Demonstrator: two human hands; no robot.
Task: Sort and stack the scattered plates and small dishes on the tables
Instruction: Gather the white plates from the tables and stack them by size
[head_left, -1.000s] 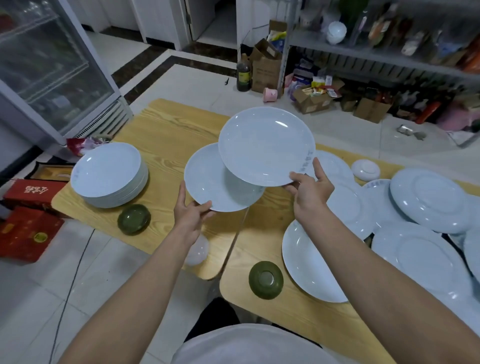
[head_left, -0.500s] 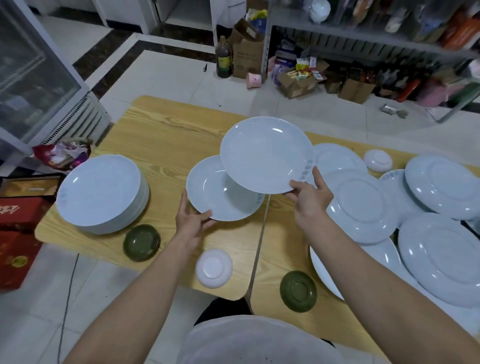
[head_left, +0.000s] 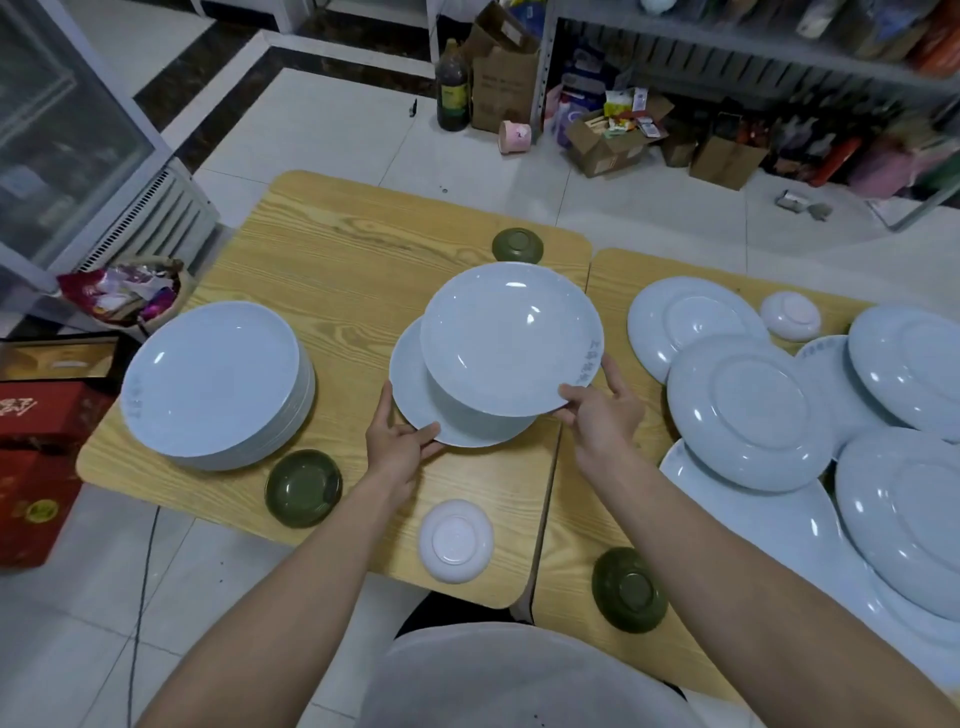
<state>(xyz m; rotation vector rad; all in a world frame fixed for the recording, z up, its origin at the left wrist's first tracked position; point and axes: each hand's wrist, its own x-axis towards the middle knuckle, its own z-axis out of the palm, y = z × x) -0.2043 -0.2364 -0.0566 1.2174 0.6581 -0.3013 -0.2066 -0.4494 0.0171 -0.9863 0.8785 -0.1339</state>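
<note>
Fingers of the right hand (head_left: 605, 415) are clamped on the near right rim of the upper plate (head_left: 509, 338), thumb on top and the rest curled beneath, so the plate hangs face up and slightly tilted in the middle of the frame. The left hand (head_left: 397, 441) grips the near left rim of the lower plate (head_left: 415, 384), which sits under it and offset toward the lower left. Holding each by the edge nearest the body leaves both bowls open, which I judge suits dropping one into the other. Whether the lower plate rests on the left table (head_left: 337, 249) or is lifted off it, I cannot tell.

The two plates overlap but are not yet nested. Left of centre stands the tall stack (head_left: 208, 379) of matching plates, the likely home for the pair. The way there across the wood looks open; a green dish (head_left: 304, 488) lies just below the stack, near the table's edge, and could be knocked by a low sweep.

Another green dish (head_left: 518, 245) sits just above the held plates, a third (head_left: 629, 590) at lower centre on the right table (head_left: 571, 519). An upturned white dish (head_left: 456, 540) lies below the left hand. On the right, overlapping upturned plates (head_left: 748, 410) wait unsorted, with one more white dish (head_left: 790, 315) above them.
</note>
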